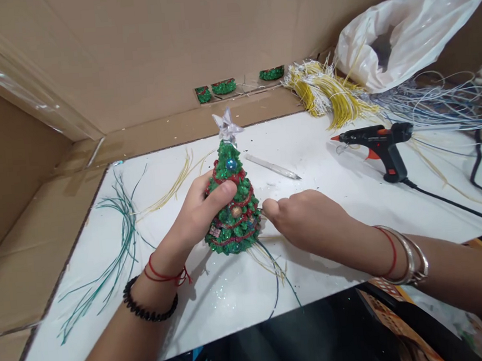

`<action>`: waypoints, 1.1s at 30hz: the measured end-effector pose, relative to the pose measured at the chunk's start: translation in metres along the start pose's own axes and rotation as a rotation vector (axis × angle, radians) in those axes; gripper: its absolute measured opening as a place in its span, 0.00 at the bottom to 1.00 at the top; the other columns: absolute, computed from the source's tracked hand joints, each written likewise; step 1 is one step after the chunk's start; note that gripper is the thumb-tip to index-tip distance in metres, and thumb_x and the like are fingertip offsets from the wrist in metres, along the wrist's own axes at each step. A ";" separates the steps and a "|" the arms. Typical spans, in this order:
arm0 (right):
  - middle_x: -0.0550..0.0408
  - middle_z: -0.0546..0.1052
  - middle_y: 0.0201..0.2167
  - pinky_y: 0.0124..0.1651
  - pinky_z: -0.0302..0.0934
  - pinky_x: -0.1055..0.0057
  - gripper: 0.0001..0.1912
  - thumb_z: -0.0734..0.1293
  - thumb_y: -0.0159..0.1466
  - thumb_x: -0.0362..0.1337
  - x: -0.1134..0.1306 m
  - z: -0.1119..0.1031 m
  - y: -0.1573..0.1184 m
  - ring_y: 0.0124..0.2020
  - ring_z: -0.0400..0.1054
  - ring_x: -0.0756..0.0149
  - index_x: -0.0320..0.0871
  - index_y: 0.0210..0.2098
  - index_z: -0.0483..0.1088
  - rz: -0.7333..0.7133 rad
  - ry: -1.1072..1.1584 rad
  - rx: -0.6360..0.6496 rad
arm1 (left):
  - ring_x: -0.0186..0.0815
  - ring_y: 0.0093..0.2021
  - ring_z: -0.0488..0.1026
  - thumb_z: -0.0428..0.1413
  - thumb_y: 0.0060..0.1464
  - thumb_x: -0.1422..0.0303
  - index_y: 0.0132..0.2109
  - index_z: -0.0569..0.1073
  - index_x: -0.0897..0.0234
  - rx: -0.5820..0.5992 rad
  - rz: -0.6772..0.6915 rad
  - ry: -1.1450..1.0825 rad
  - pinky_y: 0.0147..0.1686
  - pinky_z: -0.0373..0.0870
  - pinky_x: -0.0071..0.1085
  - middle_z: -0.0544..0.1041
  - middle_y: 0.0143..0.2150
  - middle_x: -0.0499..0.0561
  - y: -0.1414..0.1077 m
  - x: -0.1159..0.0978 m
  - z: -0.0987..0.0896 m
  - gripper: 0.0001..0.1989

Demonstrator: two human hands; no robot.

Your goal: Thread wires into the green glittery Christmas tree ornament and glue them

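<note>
My left hand (203, 205) is wrapped around a small decorated Christmas tree (234, 225), its thumb across the front. The tree stands nearly upright, green with red garlands, small baubles and a clear star (227, 126) on top. Close to the tree's right side, my right hand (300, 217) is closed in a pinch. A thin dark bit shows between its fingertips and the tree, too small to name. Below the tree, several loose green and yellow wires (279, 264) stick out over the white board (216, 293).
A black glue gun (382, 141) with a cord lies at the right. Bundled yellow wires (326, 93), blue and white wires (435, 101) and a white plastic bag (408, 28) are behind it. A pencil-like stick (273, 167) lies behind the tree; green wires (123, 228) lie left. Cardboard (164, 53) walls the back.
</note>
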State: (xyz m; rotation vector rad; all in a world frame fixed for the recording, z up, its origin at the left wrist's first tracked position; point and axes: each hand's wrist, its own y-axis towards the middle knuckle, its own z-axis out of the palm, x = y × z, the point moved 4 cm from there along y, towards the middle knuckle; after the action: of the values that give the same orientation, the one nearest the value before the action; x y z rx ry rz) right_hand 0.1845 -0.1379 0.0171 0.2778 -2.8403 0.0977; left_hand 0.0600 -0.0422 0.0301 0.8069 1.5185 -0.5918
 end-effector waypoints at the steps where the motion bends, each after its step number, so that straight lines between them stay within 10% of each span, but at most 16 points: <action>1: 0.60 0.54 0.17 0.26 0.33 0.68 0.09 0.56 0.58 0.24 -0.001 0.001 0.001 0.20 0.34 0.71 0.41 0.28 0.63 -0.007 -0.008 -0.022 | 0.37 0.28 0.73 0.54 0.49 0.45 0.35 0.71 0.66 -0.010 0.006 0.010 0.26 0.71 0.31 0.75 0.29 0.53 0.000 0.000 -0.001 0.25; 8: 0.60 0.56 0.18 0.28 0.36 0.69 0.13 0.58 0.65 0.38 -0.013 -0.010 0.009 0.21 0.42 0.73 0.40 0.26 0.65 0.015 0.232 -0.044 | 0.39 0.31 0.74 0.55 0.48 0.44 0.38 0.71 0.68 -0.080 0.029 0.111 0.30 0.71 0.33 0.76 0.31 0.54 -0.001 0.001 -0.009 0.28; 13: 0.62 0.60 0.18 0.21 0.44 0.77 0.18 0.58 0.66 0.45 -0.028 -0.005 0.014 0.18 0.49 0.77 0.37 0.31 0.70 0.158 1.049 0.369 | 0.38 0.32 0.73 0.56 0.48 0.45 0.37 0.71 0.68 -0.076 0.072 0.211 0.31 0.70 0.33 0.75 0.32 0.53 -0.002 -0.001 -0.010 0.26; 21: 0.71 0.46 0.14 0.10 0.32 0.85 0.12 0.59 0.66 0.40 -0.027 0.019 0.017 0.14 0.32 0.80 0.42 0.27 0.59 0.214 1.744 0.908 | 0.39 0.28 0.73 0.56 0.46 0.44 0.35 0.70 0.69 -0.043 0.081 0.139 0.26 0.68 0.32 0.74 0.27 0.54 -0.001 -0.001 -0.010 0.28; 33: 0.69 0.48 0.13 0.12 0.33 0.85 0.19 0.61 0.66 0.44 -0.025 0.013 0.014 0.14 0.36 0.81 0.41 0.22 0.58 0.302 1.330 0.513 | 0.41 0.32 0.75 0.58 0.42 0.42 0.38 0.72 0.69 0.004 0.110 0.160 0.31 0.71 0.34 0.77 0.34 0.57 -0.001 0.001 -0.014 0.32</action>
State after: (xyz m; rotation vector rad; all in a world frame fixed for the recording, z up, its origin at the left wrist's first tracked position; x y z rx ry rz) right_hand 0.2013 -0.1205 -0.0026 -0.1150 -1.4681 0.7506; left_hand 0.0511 -0.0320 0.0309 0.9530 1.6066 -0.4583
